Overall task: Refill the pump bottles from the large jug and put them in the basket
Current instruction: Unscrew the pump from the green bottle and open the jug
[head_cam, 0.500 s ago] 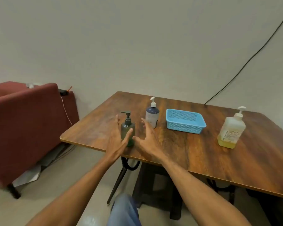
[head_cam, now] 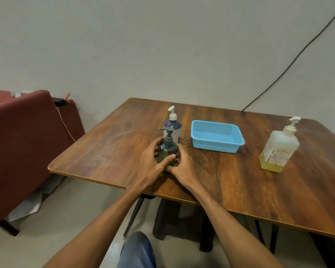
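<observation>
Both hands grip the dark green pump bottle [head_cam: 167, 147], upright near the wooden table's [head_cam: 108, 151] front edge. The left hand [head_cam: 153, 164] curls round it with the thumb across its front, and the right hand [head_cam: 183, 166] wraps its lower right side. A navy pump bottle [head_cam: 173, 126] stands just behind, with the blue basket [head_cam: 217, 146] and large jug [head_cam: 278, 149] further right.

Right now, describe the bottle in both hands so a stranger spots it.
On the brown wooden table, look left of the light-blue plastic mesh basket. There the left hand and right hand grip a small dark-green pump bottle. Unlike the taller purple bottle behind it, its pump is dark, not white.
</observation>
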Tool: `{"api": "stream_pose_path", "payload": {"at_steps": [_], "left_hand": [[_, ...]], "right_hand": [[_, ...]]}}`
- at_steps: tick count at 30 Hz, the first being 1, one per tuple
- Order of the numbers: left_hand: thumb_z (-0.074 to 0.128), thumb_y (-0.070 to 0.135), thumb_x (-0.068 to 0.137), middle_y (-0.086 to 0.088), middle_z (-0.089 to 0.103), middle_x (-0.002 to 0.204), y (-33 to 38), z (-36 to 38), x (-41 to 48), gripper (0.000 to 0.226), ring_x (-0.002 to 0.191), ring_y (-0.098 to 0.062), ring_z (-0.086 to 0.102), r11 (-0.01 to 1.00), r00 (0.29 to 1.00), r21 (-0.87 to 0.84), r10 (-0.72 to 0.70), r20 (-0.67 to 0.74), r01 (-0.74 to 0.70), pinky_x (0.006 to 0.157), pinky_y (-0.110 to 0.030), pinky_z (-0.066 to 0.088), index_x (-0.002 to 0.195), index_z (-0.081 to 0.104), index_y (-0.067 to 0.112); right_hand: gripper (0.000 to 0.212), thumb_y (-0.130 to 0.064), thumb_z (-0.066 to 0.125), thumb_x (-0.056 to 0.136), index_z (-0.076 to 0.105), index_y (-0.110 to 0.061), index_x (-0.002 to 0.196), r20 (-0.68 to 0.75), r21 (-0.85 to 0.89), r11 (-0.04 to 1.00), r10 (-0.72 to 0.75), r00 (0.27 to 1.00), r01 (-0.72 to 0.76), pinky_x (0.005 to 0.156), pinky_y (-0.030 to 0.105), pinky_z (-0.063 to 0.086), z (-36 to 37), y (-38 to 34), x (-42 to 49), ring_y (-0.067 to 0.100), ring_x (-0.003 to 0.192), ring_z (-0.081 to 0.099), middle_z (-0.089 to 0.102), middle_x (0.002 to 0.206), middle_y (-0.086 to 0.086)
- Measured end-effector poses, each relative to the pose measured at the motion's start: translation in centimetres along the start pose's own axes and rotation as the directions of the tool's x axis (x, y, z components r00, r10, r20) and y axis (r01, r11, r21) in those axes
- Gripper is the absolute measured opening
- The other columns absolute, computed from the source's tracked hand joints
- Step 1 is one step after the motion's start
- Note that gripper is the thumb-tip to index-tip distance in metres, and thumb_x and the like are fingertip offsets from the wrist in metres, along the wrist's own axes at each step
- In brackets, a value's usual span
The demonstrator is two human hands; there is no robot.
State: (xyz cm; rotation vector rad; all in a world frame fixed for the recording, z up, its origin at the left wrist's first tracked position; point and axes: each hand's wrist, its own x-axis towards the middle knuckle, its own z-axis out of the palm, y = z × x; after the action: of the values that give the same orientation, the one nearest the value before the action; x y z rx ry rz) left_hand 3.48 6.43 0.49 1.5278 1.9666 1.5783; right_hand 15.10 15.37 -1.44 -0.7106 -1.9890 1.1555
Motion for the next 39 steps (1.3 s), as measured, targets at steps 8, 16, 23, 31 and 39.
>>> {"api": "stream_pose_path", "payload": {"at_steps": [8,16,23,31,39], "left_hand": [[0.088,0.053,0.074,0.015,0.064,0.125,4.4,8.2,0.8,0.070,0.111,-0.001,0.064,0.997,0.999,-0.082,0.007,-0.039,-0.010,0.093,-0.037,0.060,0.132,0.054,0.031],[0.079,0.049,0.086,0.012,0.062,0.133,5.5,10.1,1.1,0.064,0.119,-0.002,0.062,0.978,0.998,-0.207,-0.005,0.068,0.019,0.100,-0.035,0.057,0.139,0.051,0.027],[0.052,0.027,0.104,0.003,0.066,0.137,5.8,9.2,3.6,0.036,0.134,-0.012,0.058,0.928,0.964,-0.373,0.112,0.242,-0.015,0.109,-0.036,0.051,0.139,0.058,0.022],[0.087,0.014,0.078,0.002,0.078,0.104,6.0,9.9,4.1,0.031,0.103,-0.011,0.074,0.908,1.000,-0.419,0.010,0.005,-0.007,0.090,-0.028,0.061,0.106,0.075,0.011],[0.060,0.022,0.103,-0.001,0.064,0.137,5.3,10.0,3.1,0.041,0.128,-0.010,0.061,0.884,0.970,-0.464,0.061,0.235,0.057,0.106,-0.028,0.052,0.142,0.054,0.009]], "right_hand": [[0.075,-0.014,0.084,0.076,0.048,-0.028,0.139,-0.185,-0.034,0.999,0.016,0.983,-0.023,0.106,0.033,0.051,-7.4,2.1,-1.7,-0.001,0.122,0.056,0.060,0.132,-0.013],[0.075,-0.022,0.085,0.075,0.050,-0.037,0.139,-0.176,0.008,0.999,0.042,0.983,-0.041,0.103,0.041,0.053,-9.7,3.6,-2.4,0.005,0.125,0.058,0.062,0.132,-0.015],[0.077,-0.017,0.088,0.073,0.051,-0.032,0.139,-0.187,0.002,0.999,0.045,0.981,-0.045,0.101,0.040,0.055,-9.5,3.9,-2.8,0.004,0.122,0.060,0.065,0.128,-0.014],[0.079,-0.022,0.088,0.074,0.046,-0.046,0.137,-0.204,-0.042,0.998,0.042,0.978,-0.051,0.100,0.023,0.051,-9.3,3.4,-3.0,-0.004,0.121,0.057,0.062,0.127,-0.021],[0.077,-0.018,0.088,0.075,0.049,-0.036,0.139,-0.219,-0.034,0.999,0.030,0.975,-0.038,0.102,0.034,0.054,-9.4,3.6,-3.1,0.002,0.123,0.058,0.063,0.130,-0.015]]}}
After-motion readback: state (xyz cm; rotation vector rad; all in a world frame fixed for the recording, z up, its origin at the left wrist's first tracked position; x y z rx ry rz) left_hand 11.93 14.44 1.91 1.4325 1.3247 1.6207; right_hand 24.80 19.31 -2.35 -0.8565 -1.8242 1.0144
